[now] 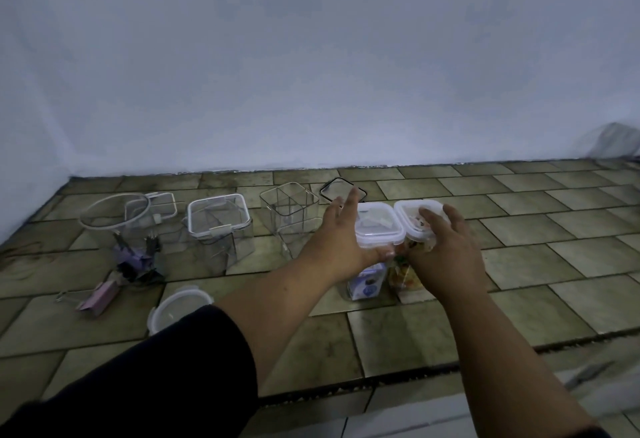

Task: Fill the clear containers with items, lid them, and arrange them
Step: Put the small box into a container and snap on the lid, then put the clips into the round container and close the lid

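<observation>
We are looking at a pale wall (pixel 311 56) filling the upper half, and a tiled floor (pixel 519 229) carrying everything below it. Our left arm in a dark sleeve (pixel 156 375) is reaching in from bottom left, our bare right forearm from bottom right.

Along the back we are seeing a row of clear containers. The round container (pixel 117 226) is sitting far left, lid off, with purple and dark bits inside at its bottom. Just right of it the square container with white clip rim (pixel 220 226) is standing, contents hard to tell. Next right, the open divided container (pixel 289 215) is standing without a lid. A black-rimmed lid (pixel 337 187) is lying flat behind it, near the wall.

Two lidded containers are standing side by side, touching, at center right: the left lidded container (pixel 375 229) showing a blue-and-white item inside, and the right lidded container (pixel 415 226) showing orange and mixed-colour items.

Our left hand (pixel 337 233) is pressing flat against the left side of the left one, fingers stretched out, grip wide. Our right hand (pixel 446 247) is wrapping the right one from its right side and top, grip curled around that container.

A round white-rimmed lid (pixel 180 307) is lying on the floor near the sleeve. A pink clip-like object (pixel 98 299) is lying at left, in front of the round container.
</observation>
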